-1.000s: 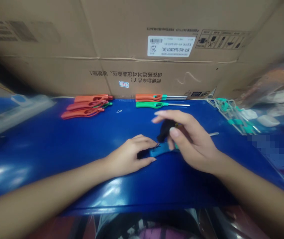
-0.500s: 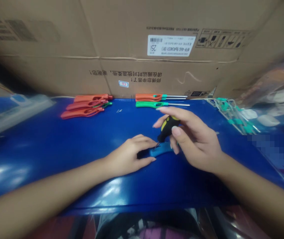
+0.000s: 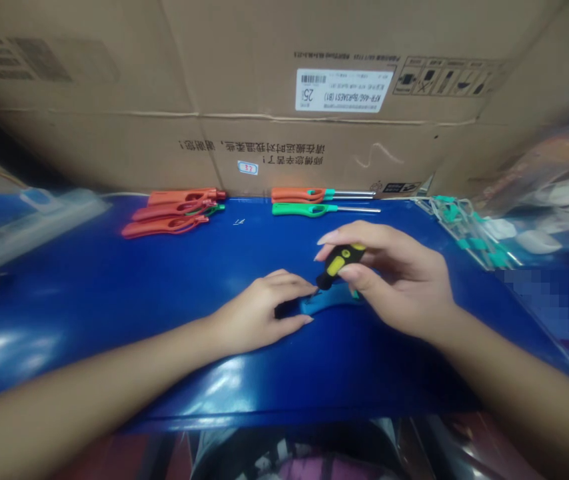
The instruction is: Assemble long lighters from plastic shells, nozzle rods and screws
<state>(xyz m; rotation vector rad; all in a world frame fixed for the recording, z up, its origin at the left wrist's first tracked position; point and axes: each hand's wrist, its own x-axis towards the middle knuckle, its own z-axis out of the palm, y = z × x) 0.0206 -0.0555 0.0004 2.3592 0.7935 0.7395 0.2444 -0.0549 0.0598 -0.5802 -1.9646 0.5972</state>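
A blue lighter [image 3: 332,299] with a long body lies on the blue table, partly hidden by both hands. My left hand [image 3: 264,310] pinches its left end between thumb and fingers. My right hand [image 3: 399,277] grips a short black and yellow screwdriver [image 3: 337,263] by its handle. The screwdriver is tilted, its lower end above the left part of the lighter, close to my left fingertips. Whether its tip touches the lighter I cannot tell. A bit of green shows at the lighter's right end, by my right thumb.
Several orange-red lighter bodies [image 3: 172,217] lie at the back left. An orange lighter [image 3: 297,195] and a green lighter [image 3: 297,210] with metal rods lie by the cardboard wall [image 3: 244,80]. Metal rods with teal ends [image 3: 474,230] are heaped at the right. A clear plastic container [image 3: 29,227] stands left.
The screwdriver handle has turned within my right fingers, showing more yellow. My right hand has shifted slightly right; my left hand and the lighter stay put.
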